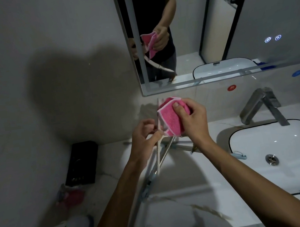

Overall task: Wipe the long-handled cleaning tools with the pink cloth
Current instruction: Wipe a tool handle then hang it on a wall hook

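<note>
My right hand point(192, 119) grips a folded pink cloth point(170, 118) with a pale edge, thumb on top, wrapped around the upper end of a thin white long-handled tool point(159, 146). My left hand point(145, 138) pinches that same handle just below the cloth. The tool stands tilted above the marble counter point(176, 201). More long-handled tools point(145, 186), pale blue and metal, lie on the counter under my left forearm; their shapes are blurred.
A white basin point(284, 154) with a chrome tap point(264, 106) sits at the right. A black box point(82, 164) stands at the left wall, with a pink item point(74, 196) and a white container point(80, 225) nearer. A mirror point(210, 29) hangs ahead.
</note>
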Motion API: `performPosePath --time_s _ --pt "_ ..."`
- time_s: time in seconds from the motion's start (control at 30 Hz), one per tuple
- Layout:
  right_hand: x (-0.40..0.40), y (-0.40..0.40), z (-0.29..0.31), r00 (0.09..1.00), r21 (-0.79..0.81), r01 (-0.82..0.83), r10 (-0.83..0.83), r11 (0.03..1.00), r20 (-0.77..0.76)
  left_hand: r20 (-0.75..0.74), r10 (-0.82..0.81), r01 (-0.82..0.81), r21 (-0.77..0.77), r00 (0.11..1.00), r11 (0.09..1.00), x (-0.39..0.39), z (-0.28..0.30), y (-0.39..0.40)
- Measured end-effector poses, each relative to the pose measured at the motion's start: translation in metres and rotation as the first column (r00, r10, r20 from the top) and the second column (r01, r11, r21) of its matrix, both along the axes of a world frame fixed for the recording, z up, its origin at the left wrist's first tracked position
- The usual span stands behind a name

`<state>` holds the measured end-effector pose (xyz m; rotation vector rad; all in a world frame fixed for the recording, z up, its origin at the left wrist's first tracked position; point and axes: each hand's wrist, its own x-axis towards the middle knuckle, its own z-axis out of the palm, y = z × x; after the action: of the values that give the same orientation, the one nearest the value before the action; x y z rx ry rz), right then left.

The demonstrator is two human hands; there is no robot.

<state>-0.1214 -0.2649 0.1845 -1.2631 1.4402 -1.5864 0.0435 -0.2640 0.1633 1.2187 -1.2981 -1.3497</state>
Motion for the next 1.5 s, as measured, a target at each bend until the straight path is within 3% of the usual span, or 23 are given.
performPosePath --time_s 0.1,0.23,0.37,0.53,0.73,0.8,0.87,0.9,0.97,1.03,1.33,1.4,1.43,1.5 --pt "0.001 0.003 -0.003 0.999 0.006 -0.042 0.042 0.999 0.016 -0.059 0.016 -0.013 0.051 0.998 0.999 0.000 0.002 0.000" --pt "0.003 0.000 0.001 0.965 0.095 -0.198 0.211 0.976 -0.157 -0.027 0.069 -0.069 0.021 0.997 0.997 -0.001 -0.001 -0.002" --pt "0.011 -0.002 -0.009 0.793 0.284 -0.342 0.438 0.896 -0.424 0.010 0.139 -0.139 -0.008 0.990 0.990 -0.001 -0.001 -0.004" --pt "0.009 -0.006 -0.023 0.631 0.420 -0.305 0.512 0.855 -0.583 0.133 0.205 -0.196 -0.079 0.970 0.977 0.003 -0.004 -0.005" --pt "0.011 -0.014 -0.013 0.549 0.489 -0.252 0.540 0.835 -0.639 0.157 0.299 -0.291 -0.067 0.941 0.954 0.001 -0.003 -0.010" --pt "0.010 -0.012 -0.015 0.498 0.494 -0.209 0.526 0.844 -0.689 0.279 0.362 -0.354 -0.082 0.889 0.932 -0.001 0.000 -0.007" --pt "0.007 -0.008 -0.018 0.447 0.490 -0.165 0.508 0.856 -0.736 0.492 0.450 -0.334 -0.310 0.745 0.890 0.002 -0.005 -0.005" --pt "0.006 -0.006 -0.019 0.435 0.484 -0.150 0.497 0.862 -0.751 0.598 0.465 -0.200 -0.456 0.653 0.867 0.003 -0.008 -0.003" --pt "0.005 -0.004 -0.017 0.445 0.464 -0.137 0.473 0.875 -0.761 0.708 0.466 0.107 -0.601 0.531 0.792 -0.002 -0.013 -0.004" --pt "0.005 -0.003 -0.015 0.463 0.452 -0.137 0.461 0.881 -0.758 0.720 0.411 0.215 -0.605 0.559 0.766 -0.007 -0.011 -0.004" --pt "-0.002 0.002 -0.012 0.517 0.398 -0.097 0.388 0.912 -0.763 0.713 0.283 0.121 -0.458 0.641 0.881 0.001 -0.025 -0.008" --pt "0.000 0.002 -0.011 0.617 0.329 -0.090 0.312 0.940 -0.723 0.701 0.265 0.074 -0.413 0.662 0.908 0.007 -0.030 -0.010" --pt "0.001 0.002 -0.008 0.712 0.278 -0.076 0.247 0.957 -0.657 0.690 0.267 0.034 -0.390 0.673 0.920 0.011 -0.033 -0.010" --pt "0.001 0.001 -0.001 0.909 0.157 0.004 0.062 0.988 -0.413 0.669 0.281 -0.047 -0.346 0.688 0.937 0.020 -0.039 -0.009"
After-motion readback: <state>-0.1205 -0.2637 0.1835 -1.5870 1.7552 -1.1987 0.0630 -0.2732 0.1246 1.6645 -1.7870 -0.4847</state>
